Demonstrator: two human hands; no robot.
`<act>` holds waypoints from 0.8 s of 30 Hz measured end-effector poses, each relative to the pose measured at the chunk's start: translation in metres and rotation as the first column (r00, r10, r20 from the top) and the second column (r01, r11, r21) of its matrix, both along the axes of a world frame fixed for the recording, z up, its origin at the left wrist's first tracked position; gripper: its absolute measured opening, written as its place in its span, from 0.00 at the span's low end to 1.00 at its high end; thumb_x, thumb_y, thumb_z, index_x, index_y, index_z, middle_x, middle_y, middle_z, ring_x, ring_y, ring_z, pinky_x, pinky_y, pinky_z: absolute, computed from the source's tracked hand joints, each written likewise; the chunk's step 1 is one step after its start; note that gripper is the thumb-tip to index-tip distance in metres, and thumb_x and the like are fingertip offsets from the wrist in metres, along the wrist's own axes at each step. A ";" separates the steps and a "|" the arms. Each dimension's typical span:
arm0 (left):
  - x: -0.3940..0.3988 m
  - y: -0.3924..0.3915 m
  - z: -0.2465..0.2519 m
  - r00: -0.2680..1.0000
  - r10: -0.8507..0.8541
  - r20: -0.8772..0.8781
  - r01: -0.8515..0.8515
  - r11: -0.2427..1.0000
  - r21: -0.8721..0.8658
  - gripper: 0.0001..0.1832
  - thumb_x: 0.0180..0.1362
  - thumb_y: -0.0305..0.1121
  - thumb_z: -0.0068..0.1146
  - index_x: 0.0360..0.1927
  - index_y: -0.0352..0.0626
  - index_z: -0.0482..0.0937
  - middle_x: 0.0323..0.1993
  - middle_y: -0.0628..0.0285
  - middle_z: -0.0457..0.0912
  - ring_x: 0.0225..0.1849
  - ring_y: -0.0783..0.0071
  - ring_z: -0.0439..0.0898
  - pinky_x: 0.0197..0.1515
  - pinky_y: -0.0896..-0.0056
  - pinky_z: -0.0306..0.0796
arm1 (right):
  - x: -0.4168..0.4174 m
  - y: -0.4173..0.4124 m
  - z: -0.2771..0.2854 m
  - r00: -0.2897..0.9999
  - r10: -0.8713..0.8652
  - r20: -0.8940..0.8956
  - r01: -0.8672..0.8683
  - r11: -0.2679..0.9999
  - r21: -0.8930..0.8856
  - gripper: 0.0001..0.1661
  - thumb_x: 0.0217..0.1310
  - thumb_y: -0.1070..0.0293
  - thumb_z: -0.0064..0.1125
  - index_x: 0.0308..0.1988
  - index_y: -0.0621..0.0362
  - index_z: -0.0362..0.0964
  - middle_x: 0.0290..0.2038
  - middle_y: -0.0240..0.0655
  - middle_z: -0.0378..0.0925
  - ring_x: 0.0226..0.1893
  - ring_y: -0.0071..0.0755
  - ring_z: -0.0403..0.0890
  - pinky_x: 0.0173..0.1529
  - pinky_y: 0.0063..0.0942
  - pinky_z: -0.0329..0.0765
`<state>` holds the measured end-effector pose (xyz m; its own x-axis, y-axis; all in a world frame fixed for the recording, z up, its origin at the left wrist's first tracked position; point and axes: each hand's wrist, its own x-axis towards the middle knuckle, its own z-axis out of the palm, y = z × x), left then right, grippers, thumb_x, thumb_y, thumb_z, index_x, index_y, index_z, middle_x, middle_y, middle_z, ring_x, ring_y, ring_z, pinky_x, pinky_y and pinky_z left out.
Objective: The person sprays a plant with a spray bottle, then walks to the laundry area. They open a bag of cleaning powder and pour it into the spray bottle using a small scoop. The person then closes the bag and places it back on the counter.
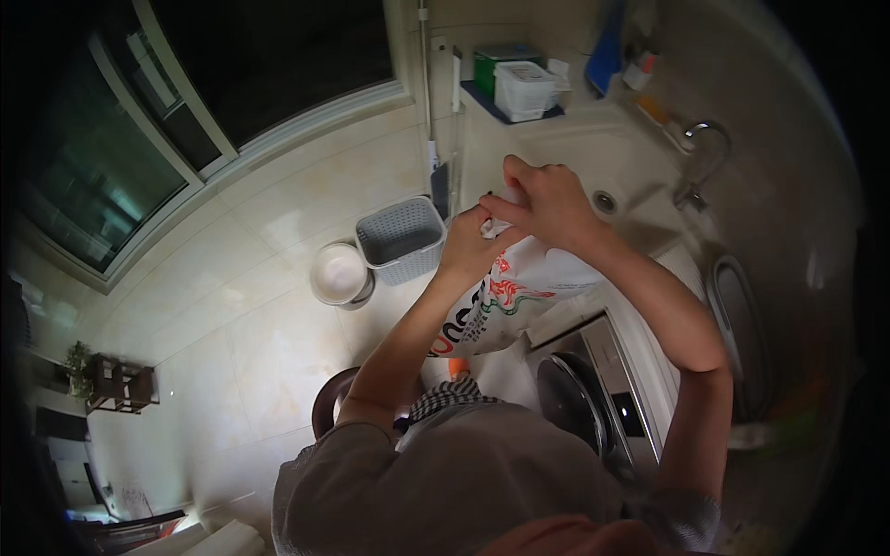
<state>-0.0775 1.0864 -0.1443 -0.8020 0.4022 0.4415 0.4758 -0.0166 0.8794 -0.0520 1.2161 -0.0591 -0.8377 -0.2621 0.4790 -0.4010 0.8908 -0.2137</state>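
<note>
A white plastic bag with red, green and black print hangs in front of me, its gathered top between my two hands. My left hand grips the bunched plastic from the near left side. My right hand pinches the neck of the bag just above and to the right, with the fingers of both hands close together. The bag's contents are hidden.
Beyond my hands lies a white sink with a chrome faucet. A white tub stands at its far left corner. On the floor are a grey perforated basket and a round bin. A washing machine is at right.
</note>
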 end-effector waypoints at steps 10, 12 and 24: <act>-0.116 -0.012 -0.005 0.972 -0.062 0.226 0.038 0.993 0.109 0.12 0.47 0.31 0.60 0.33 0.35 0.76 0.31 0.67 0.79 0.33 0.83 0.74 0.38 0.80 0.67 | -0.151 -0.001 -0.010 0.948 0.318 0.017 -0.318 0.948 0.014 0.18 0.45 0.54 0.56 0.20 0.57 0.63 0.11 0.36 0.69 0.13 0.41 0.72 0.21 0.32 0.69; -0.131 -0.015 -0.005 0.968 -0.079 0.236 0.050 0.991 0.126 0.12 0.47 0.31 0.60 0.33 0.35 0.76 0.31 0.66 0.79 0.33 0.84 0.73 0.38 0.80 0.67 | -0.176 0.000 -0.016 0.923 0.386 0.011 -0.386 0.922 0.017 0.18 0.44 0.54 0.55 0.20 0.57 0.63 0.11 0.36 0.69 0.13 0.42 0.72 0.20 0.32 0.68; -0.177 -0.017 -0.004 0.880 0.449 0.155 -0.432 0.892 -0.131 0.13 0.42 0.31 0.62 0.30 0.33 0.76 0.26 0.66 0.79 0.31 0.85 0.73 0.36 0.80 0.67 | -0.262 -0.024 -0.024 0.770 0.637 -0.033 -0.638 0.769 -0.042 0.14 0.44 0.65 0.55 0.18 0.58 0.58 0.09 0.37 0.64 0.12 0.43 0.68 0.20 0.32 0.65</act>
<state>-0.2546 1.0694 -0.1488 -0.9667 0.0196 0.2551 0.2522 0.2408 0.9372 -0.3143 1.1925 -0.0829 -0.4786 -0.7095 0.5172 -0.8767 0.4183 -0.2375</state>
